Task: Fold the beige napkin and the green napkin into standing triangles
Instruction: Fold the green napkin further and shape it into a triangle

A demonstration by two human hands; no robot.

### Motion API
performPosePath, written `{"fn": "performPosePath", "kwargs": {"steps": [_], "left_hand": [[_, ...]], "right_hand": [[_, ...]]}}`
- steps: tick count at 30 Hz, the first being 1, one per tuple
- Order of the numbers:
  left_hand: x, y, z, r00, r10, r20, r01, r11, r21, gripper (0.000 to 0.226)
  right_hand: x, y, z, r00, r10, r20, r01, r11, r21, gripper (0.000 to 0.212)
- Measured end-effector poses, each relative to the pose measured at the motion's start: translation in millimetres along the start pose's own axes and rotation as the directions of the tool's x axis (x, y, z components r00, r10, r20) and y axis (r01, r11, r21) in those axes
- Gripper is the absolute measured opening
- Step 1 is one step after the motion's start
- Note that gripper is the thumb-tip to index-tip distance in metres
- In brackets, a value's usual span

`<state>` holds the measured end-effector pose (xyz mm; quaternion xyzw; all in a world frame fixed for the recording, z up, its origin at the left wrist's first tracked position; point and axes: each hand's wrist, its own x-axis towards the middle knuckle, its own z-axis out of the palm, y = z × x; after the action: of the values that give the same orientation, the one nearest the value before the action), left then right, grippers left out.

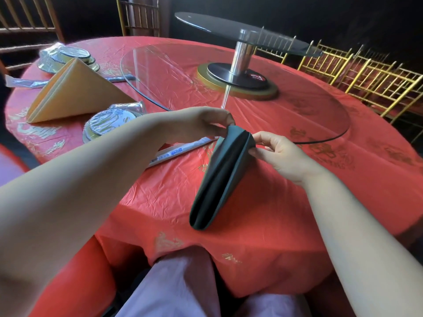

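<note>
Green napkin [219,179] tented on bench [274,213]; your left hand [201,122] and right hand [279,154] each pinched its far end; beige napkin [75,92] stood far-left.

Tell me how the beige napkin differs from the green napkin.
The beige napkin stands by itself, untouched, at the far left; the green napkin is pinched at its top by the left hand and right hand. The beige napkin shows a broad, crisp triangle; the green napkin looks narrower, its folds rounded. Both are folded cloths on the red tablecloth.
</note>
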<state>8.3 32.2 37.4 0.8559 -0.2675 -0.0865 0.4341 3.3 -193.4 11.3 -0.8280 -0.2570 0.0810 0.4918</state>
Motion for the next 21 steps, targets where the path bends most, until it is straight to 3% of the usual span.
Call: {"fn": "performPosePath", "kwargs": {"steps": [5,10,13,17,21], "left_hand": [[8.5,0.7,-2.9,0.999,-0.045,0.024,0.041,0.987,0.154,0.016],[9.6,-9.9,1.3,0.996,-0.029,-0.085,0.044,0.984,0.173,0.019],[11.9,-10.5,-0.2,0.996,-0.037,-0.077,0.050,0.982,0.184,0.022],[14.8,-23.0,0.6,0.993,-0.032,-0.117,0.069,0.940,0.333,0.031],[20.2,-31.0,7.2,0.986,-0.012,-0.167,0.066,0.944,0.322,0.034]], "right_hand": [[0.7,9.3,0.2,1.000,-0.004,-0.006,0.004,1.000,0.016,0.017],[3.4,17.6,-2.2,0.999,0.025,-0.033,-0.030,0.987,-0.160,0.019],[2.8,11.1,-1.7,0.999,0.007,-0.032,-0.011,0.990,-0.138,0.018],[3.4,16.3,0.8,0.999,0.032,-0.023,-0.035,0.989,-0.143,0.018],[-0.1,19.6,-2.1,0.997,0.053,-0.062,-0.058,0.995,-0.085,0.013]]}}
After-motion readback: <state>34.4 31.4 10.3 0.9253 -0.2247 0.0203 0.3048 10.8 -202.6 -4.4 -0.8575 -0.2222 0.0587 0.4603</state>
